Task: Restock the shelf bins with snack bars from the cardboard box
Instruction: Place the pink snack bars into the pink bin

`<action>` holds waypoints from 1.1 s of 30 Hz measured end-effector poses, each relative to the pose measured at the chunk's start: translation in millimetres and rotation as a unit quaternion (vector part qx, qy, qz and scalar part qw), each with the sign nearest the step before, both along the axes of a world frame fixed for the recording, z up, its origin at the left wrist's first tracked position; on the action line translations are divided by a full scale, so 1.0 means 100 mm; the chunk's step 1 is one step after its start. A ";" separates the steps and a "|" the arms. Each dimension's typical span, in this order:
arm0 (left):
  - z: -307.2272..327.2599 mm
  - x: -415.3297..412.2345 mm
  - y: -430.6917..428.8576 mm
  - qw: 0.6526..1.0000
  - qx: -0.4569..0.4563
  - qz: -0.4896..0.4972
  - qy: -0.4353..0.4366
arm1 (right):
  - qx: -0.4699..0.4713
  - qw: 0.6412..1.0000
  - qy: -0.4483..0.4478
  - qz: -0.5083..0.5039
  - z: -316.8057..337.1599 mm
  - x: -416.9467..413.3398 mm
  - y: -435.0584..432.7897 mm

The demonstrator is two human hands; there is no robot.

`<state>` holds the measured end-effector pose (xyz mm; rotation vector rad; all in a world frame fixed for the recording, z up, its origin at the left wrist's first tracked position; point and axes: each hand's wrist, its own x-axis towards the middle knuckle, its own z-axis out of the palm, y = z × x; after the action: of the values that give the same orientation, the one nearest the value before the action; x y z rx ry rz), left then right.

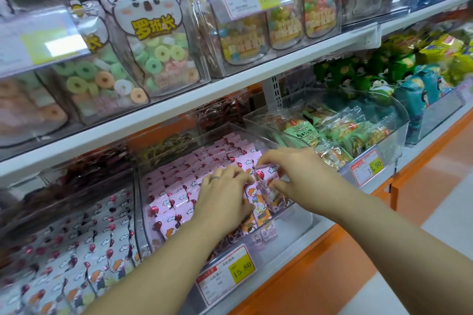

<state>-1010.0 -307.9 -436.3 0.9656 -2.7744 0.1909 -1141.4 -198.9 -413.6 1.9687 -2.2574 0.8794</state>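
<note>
Shelf bin (289, 227), clear plastic, centre of lower shelf: packed with rows of pink-wrapped snack bars (176, 186) standing upright. Neighbouring clear bin (399, 140) on right: green snack packets (302, 130), loosely heaped. Upper white shelf (230, 84): koala-shaped clear pouches (153, 41) of ring candies. Left hand (222, 199) and right hand (302, 174) meet at bin's front right, fingers of each clamped on upright bars there. Yellow price tag (230, 271) on bin front. Ring (216, 178) on left hand.

Lower shelf (326, 224) carries clear bins side by side: pink snack bars bin (289, 222) mid-shelf, green-packet bin (395, 140) rightward.
</note>
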 end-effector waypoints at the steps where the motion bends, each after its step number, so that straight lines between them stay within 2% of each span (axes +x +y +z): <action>1: -0.01 0.00 0.01 1.000 -0.002 0.000 -0.002 | 0.002 1.000 0.001 -0.001 -0.01 0.00 -0.01; 5: -0.02 -0.02 0.01 1.000 -0.014 0.004 -0.019 | 0.005 1.000 -0.012 0.000 -0.02 0.00 -0.03; 10: 0.02 -0.01 -0.04 0.997 -0.004 -0.006 -0.080 | 0.011 0.999 -0.036 -0.003 -0.05 -0.03 -0.06; 18: 0.11 0.04 -0.09 0.996 0.056 -0.033 -0.065 | -0.001 1.000 -0.031 0.005 -0.07 0.00 -0.06; 29: 0.10 -0.01 -0.12 0.991 0.024 0.020 -0.131 | -0.023 0.999 -0.021 0.022 -0.12 -0.02 -0.05; 33: 0.08 -0.05 -0.12 0.989 0.035 0.039 -0.140 | -0.043 0.999 0.013 0.022 -0.20 -0.04 -0.06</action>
<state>-1014.7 -319.7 -428.4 1.1462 -3.0159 0.2615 -1145.9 -205.3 -434.0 1.9888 -2.1329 0.9312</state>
